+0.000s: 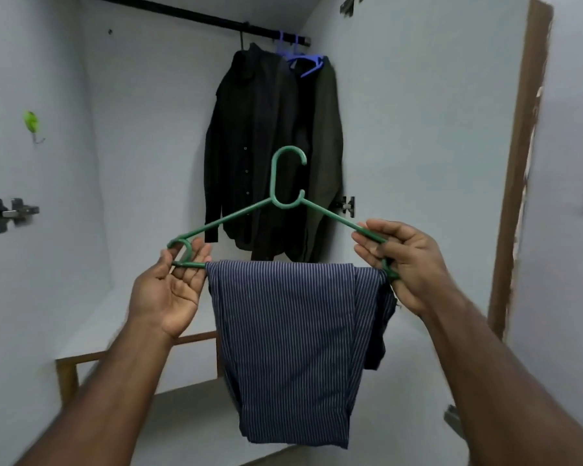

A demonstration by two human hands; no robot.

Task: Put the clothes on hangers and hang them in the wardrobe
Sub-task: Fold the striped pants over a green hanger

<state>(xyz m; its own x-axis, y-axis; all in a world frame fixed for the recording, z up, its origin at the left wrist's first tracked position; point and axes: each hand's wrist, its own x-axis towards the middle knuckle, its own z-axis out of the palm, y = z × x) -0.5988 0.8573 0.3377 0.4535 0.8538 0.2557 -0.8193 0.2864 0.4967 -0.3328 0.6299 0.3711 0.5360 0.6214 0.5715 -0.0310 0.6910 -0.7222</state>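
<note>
Nearest the viewer, both forearms reach forward and up into the open wardrobe (418,129). The striped trousers (290,331), dark blue with thin pale lines, are folded over the lower bar of a green hanger (285,183) and hang down in front of the wardrobe's lower shelf edge (196,338). The left hand (174,284) is palm-up under the hanger's left end; its fingers (199,253) are only lightly bent, with the fingertips against the end loop and bar, supporting rather than clasping. The right hand (401,260) has its thumb and fingers curled around the hanger's right end, pinching the sloping arm and the corner just beside the cloth. The hanger is level, hook upright, held in mid-air below the rail and touching nothing else.

Farther in, a black rail (182,13) runs across the top. At its right end, near the back right corner, a black shirt (249,146) and a dark olive garment (327,146) hang side by side, the latter on a blue hanger (308,63). A green hook (31,122) is fixed on the left wall, with a metal hinge (12,213) below it. The brown door edge (519,163) stands at right
</note>
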